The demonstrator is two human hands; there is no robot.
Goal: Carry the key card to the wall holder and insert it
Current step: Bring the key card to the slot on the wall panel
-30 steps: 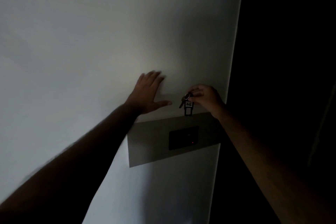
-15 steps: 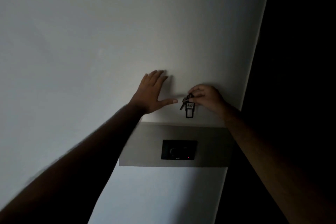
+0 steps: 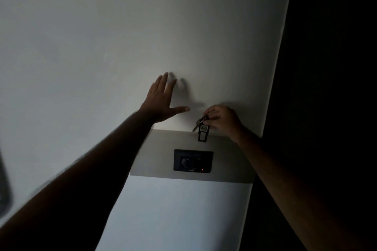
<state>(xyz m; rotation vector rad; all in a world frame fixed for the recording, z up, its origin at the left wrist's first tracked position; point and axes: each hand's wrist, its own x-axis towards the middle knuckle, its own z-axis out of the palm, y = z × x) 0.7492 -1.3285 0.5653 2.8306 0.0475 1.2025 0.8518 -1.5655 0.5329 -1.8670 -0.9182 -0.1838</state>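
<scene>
Overhead, right hand (image 3: pixel 222 119) fingers pinching key card (image 3: pixel 203 132), left hand (image 3: pixel 161 100) fingers spread

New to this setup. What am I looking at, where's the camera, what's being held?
There is no machine here: a person works with two bare hands, and the single picture comes from a wide-angle camera worn on their head, looking forward at a pale wall in a dim room.

The left hand is spread open with its fingers stretched out at the wall, holding nothing; whether it touches the wall is hard to tell.

The right hand pinches a key ring, from which a small key card tag and a couple of metal keys hang down.

Just below the tag is a grey panel on the wall, with a dark wall holder unit in it showing a round knob and a tiny red light. The tag hangs above the unit, not yet inserted.
</scene>
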